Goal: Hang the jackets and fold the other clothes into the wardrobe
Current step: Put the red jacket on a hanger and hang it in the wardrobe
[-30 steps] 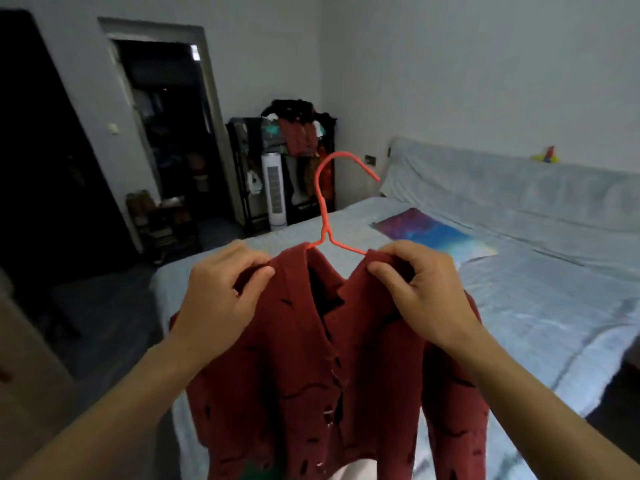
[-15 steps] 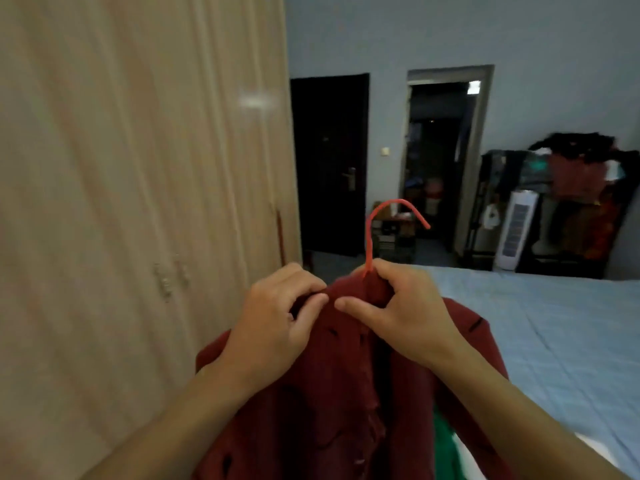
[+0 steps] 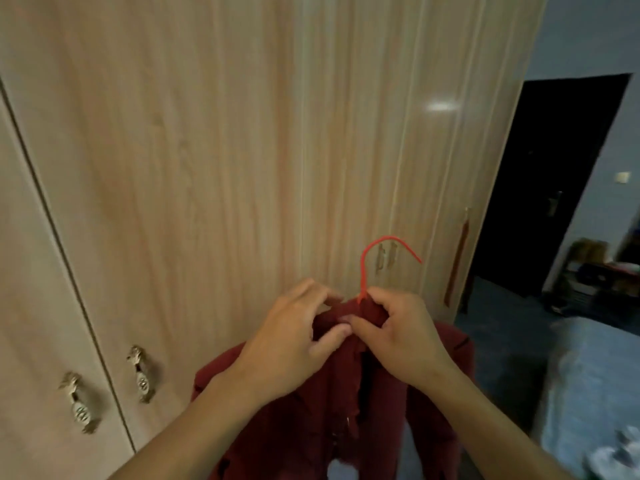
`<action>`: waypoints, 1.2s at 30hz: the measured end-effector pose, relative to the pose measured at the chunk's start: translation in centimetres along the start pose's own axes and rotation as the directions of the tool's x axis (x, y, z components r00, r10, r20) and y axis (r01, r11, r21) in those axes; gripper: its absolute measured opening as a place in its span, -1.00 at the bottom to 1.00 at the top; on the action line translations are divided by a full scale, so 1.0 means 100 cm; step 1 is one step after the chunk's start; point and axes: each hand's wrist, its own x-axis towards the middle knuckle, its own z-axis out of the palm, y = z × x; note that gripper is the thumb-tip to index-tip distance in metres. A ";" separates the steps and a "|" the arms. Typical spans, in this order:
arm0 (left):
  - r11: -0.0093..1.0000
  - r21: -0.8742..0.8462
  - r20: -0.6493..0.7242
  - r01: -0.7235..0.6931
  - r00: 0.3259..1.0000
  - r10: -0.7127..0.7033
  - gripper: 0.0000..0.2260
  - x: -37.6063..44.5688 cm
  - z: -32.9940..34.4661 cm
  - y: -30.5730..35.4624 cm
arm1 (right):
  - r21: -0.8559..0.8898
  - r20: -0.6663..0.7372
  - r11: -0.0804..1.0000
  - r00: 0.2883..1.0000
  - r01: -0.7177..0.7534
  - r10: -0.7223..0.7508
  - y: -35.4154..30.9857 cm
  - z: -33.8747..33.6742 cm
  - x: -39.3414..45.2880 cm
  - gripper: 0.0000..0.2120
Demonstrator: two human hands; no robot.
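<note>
A dark red jacket hangs on an orange-red hanger, whose hook sticks up above the collar. My left hand grips the collar on the left side. My right hand pinches the collar right under the hook. Both hands hold the jacket up in front of the closed light-wood wardrobe. The hanger's shoulders are hidden inside the jacket.
Two metal door handles sit low on the left wardrobe doors, another pair behind the hook. A red tassel hangs at the wardrobe's right edge. A dark doorway is at right, the bed at lower right.
My view has swung left from the bed and room to the wardrobe doors. My hands have come together at the collar, still holding the jacket on its hanger.
</note>
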 end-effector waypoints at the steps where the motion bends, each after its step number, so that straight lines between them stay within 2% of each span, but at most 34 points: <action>1: 0.997 0.078 0.026 0.010 1.000 -0.012 -0.60 -0.008 -0.011 -0.008 | 0.043 0.024 0.999 1.000 -0.001 0.000 -0.011 0.013 0.005 -0.75; 3: 0.963 0.263 0.032 0.065 0.997 -0.076 -0.44 -0.021 -0.028 -0.017 | 0.104 0.075 0.994 0.997 -0.021 0.014 -0.031 0.037 0.014 -0.79; 5: 0.908 0.383 -0.067 0.170 0.986 -0.156 -0.36 -0.031 -0.040 -0.023 | 0.187 0.137 0.981 0.990 -0.045 0.020 -0.046 0.059 0.021 -0.81; 7: 0.872 0.419 -0.191 0.254 0.963 -0.189 -0.40 -0.038 -0.047 -0.034 | 0.276 0.193 0.960 0.981 -0.052 -0.002 -0.056 0.079 0.028 -0.84; 9: 0.840 0.442 -0.259 0.316 0.941 -0.217 -0.46 -0.045 -0.052 -0.049 | 0.348 0.269 0.936 0.962 -0.047 -0.052 -0.059 0.094 0.033 -0.81; 11: 0.809 0.478 -0.275 0.341 0.933 -0.231 -0.46 -0.055 -0.054 -0.062 | 0.411 0.378 0.910 0.919 -0.055 -0.115 -0.056 0.106 0.039 -0.81; 14: 0.772 0.516 -0.275 0.372 0.925 -0.262 -0.49 -0.073 -0.054 -0.075 | 0.501 0.491 0.864 0.839 -0.053 -0.233 -0.045 0.121 0.044 -0.71; 19: 0.729 0.469 -0.370 0.499 0.860 -0.351 -0.68 -0.100 -0.053 -0.072 | 0.641 0.567 0.765 0.708 -0.060 -0.420 -0.036 0.142 0.050 -0.67; 23: 0.668 0.460 -0.459 0.585 0.801 -0.386 -0.74 -0.116 -0.056 -0.055 | 0.754 0.505 0.656 0.665 -0.029 -0.551 -0.046 0.160 0.057 -0.66; 25: 0.658 0.403 -0.506 0.636 0.754 -0.418 -0.74 -0.124 -0.057 -0.045 | 0.794 0.469 0.607 0.647 -0.010 -0.602 -0.053 0.168 0.057 -0.67; 28: 0.661 0.297 -0.516 0.689 0.699 -0.495 -0.58 -0.136 -0.057 -0.035 | 0.825 0.464 0.563 0.609 -0.034 -0.643 -0.061 0.177 0.054 -0.65; 29: 0.671 0.261 -0.516 0.694 0.688 -0.510 -0.58 -0.140 -0.056 -0.034 | 0.829 0.476 0.556 0.592 -0.056 -0.650 -0.063 0.181 0.054 -0.65; 32: 0.696 0.165 -0.538 0.699 0.655 -0.530 -0.76 -0.151 -0.057 -0.032 | 0.818 0.508 0.569 0.565 -0.080 -0.650 -0.069 0.190 0.049 -0.70; 36: 0.669 0.166 -0.546 0.725 0.632 -0.549 -0.86 -0.169 -0.062 -0.035 | 0.754 0.569 0.654 0.564 -0.066 -0.599 -0.077 0.202 0.045 -0.71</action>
